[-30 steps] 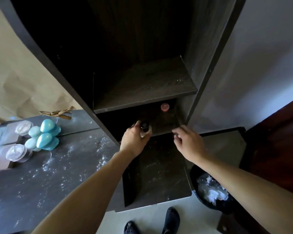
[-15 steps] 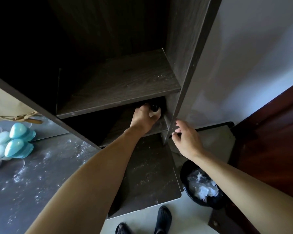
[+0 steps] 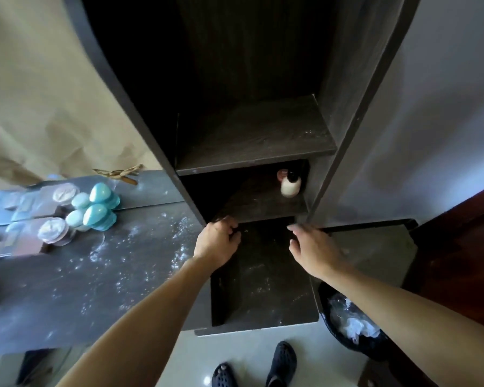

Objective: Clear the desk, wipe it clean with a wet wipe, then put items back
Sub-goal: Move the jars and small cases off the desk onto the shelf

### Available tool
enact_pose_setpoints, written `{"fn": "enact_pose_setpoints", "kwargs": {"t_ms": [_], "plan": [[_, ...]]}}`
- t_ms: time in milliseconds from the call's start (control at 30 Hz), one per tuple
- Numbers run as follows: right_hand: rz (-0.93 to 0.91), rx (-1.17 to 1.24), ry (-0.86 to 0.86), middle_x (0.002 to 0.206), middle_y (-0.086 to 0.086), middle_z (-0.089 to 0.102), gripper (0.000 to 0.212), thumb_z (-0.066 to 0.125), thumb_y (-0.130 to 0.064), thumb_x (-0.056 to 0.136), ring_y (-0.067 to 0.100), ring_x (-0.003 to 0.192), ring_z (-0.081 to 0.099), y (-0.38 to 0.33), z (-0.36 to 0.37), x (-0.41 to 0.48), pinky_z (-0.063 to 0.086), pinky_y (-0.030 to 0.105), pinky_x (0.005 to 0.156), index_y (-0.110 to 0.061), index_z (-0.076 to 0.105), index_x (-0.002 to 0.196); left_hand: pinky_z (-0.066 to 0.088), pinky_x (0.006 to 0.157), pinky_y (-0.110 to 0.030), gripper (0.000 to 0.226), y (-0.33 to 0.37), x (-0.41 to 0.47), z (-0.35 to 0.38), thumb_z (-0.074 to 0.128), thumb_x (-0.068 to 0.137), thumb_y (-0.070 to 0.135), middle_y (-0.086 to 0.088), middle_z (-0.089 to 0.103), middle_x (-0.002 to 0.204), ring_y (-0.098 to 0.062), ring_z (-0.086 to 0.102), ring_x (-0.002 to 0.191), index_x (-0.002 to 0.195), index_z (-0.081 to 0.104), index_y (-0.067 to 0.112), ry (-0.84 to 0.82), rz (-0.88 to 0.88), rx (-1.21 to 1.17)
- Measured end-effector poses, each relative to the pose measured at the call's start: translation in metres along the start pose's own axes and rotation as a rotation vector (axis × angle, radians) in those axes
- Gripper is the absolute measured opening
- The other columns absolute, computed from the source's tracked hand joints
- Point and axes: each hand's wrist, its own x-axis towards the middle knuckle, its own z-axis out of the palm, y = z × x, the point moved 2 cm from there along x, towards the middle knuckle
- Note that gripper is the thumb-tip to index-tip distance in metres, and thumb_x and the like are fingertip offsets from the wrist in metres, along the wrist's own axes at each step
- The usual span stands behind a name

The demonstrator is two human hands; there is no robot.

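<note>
Head view. The left hand (image 3: 217, 243), fingers loosely curled and empty, lies at the front edge of the lower shelf (image 3: 252, 208), possibly touching it. The right hand (image 3: 312, 247), fingers relaxed and slightly spread, holds nothing. A cream bottle (image 3: 290, 186) with a black cap stands in the shelf's back right corner, beside a pink-capped jar (image 3: 282, 174). The dusty desk (image 3: 95, 280) carries teal egg-shaped items (image 3: 98, 208).

I see a matt grey worktop (image 3: 81, 289) speckled with white dust, dark matt wood-grain shelves (image 3: 252, 141), glossy teal ornaments (image 3: 97, 216) and a smooth cream bottle (image 3: 290, 187).
</note>
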Motion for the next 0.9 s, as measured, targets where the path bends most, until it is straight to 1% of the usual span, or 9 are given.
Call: {"fn": "enact_pose_setpoints", "kwargs": {"t_ms": [67, 167, 267, 433, 533, 633, 767, 900], "plan": [[-0.123, -0.013, -0.032, 0.111, 0.003, 0.062, 0.033, 0.054, -0.022, 0.089, 0.024, 0.096, 0.063, -0.031, 0.007, 0.005, 0.051, 0.035, 0.072, -0.016, 0.056, 0.122, 0.052, 0.078, -0.034, 0.022, -0.030, -0.022, -0.015, 0.060, 0.084, 0.027, 0.000, 0.070, 0.094, -0.025, 0.065, 0.092, 0.105, 0.065, 0.021, -0.009, -0.073, 0.058], [-0.268, -0.005, -0.098, 0.119, 0.000, 0.058, 0.036, 0.050, -0.023, 0.092, 0.023, 0.105, 0.059, -0.085, 0.017, 0.018, 0.048, 0.036, 0.076, -0.017, 0.053, 0.127, 0.050, 0.078, -0.034, 0.022, -0.075, -0.053, -0.041, 0.057, 0.085, 0.027, -0.001, 0.070, 0.098, -0.028, 0.063, 0.096, 0.106, 0.063, 0.023, 0.031, -0.154, 0.104], [-0.388, -0.011, -0.130, 0.119, 0.000, 0.057, 0.036, 0.050, -0.023, 0.091, 0.024, 0.104, 0.059, -0.139, 0.027, 0.031, 0.048, 0.036, 0.075, -0.018, 0.052, 0.127, 0.049, 0.078, -0.033, 0.024, -0.116, -0.080, -0.072, 0.054, 0.087, 0.027, -0.001, 0.069, 0.103, -0.027, 0.063, 0.097, 0.108, 0.062, 0.022, 0.108, -0.246, 0.114], [-0.519, -0.031, -0.184, 0.118, -0.001, 0.057, 0.033, 0.049, -0.022, 0.091, 0.025, 0.101, 0.060, -0.216, 0.042, 0.050, 0.050, 0.036, 0.074, -0.018, 0.053, 0.124, 0.050, 0.077, -0.034, 0.022, -0.175, -0.108, -0.116, 0.054, 0.086, 0.027, -0.001, 0.069, 0.100, -0.026, 0.063, 0.094, 0.106, 0.062, 0.020, 0.201, -0.354, 0.108], [-0.553, -0.058, -0.206, 0.119, -0.002, 0.057, 0.033, 0.048, -0.024, 0.092, 0.024, 0.101, 0.060, -0.254, 0.054, 0.064, 0.049, 0.034, 0.074, -0.020, 0.051, 0.125, 0.049, 0.075, -0.033, 0.022, -0.209, -0.114, -0.136, 0.054, 0.087, 0.027, -0.001, 0.068, 0.102, -0.026, 0.062, 0.096, 0.106, 0.062, 0.020, 0.224, -0.392, 0.112], [-0.553, -0.078, -0.233, 0.119, -0.002, 0.056, 0.033, 0.048, -0.025, 0.092, 0.024, 0.103, 0.059, -0.290, 0.069, 0.082, 0.050, 0.036, 0.078, -0.022, 0.050, 0.125, 0.047, 0.076, -0.033, 0.022, -0.244, -0.110, -0.154, 0.054, 0.087, 0.028, 0.000, 0.066, 0.104, -0.025, 0.060, 0.098, 0.106, 0.061, 0.020, 0.225, -0.406, 0.112], [-0.533, -0.113, -0.248, 0.117, -0.001, 0.056, 0.032, 0.049, -0.026, 0.092, 0.023, 0.104, 0.058, -0.337, 0.099, 0.113, 0.049, 0.035, 0.077, -0.022, 0.050, 0.123, 0.047, 0.079, -0.035, 0.022, -0.298, -0.091, -0.175, 0.051, 0.088, 0.027, -0.002, 0.062, 0.108, -0.026, 0.059, 0.101, 0.106, 0.060, 0.017, 0.177, -0.414, 0.124], [-0.522, -0.205, -0.287, 0.123, 0.001, 0.051, 0.036, 0.050, -0.027, 0.090, 0.021, 0.113, 0.050, -0.384, 0.141, 0.147, 0.049, 0.036, 0.084, -0.021, 0.046, 0.125, 0.047, 0.087, -0.039, 0.034, -0.355, -0.064, -0.196, 0.054, 0.088, 0.030, -0.005, 0.054, 0.120, -0.027, 0.054, 0.111, 0.119, 0.054, 0.017, 0.092, -0.400, 0.166]]}}
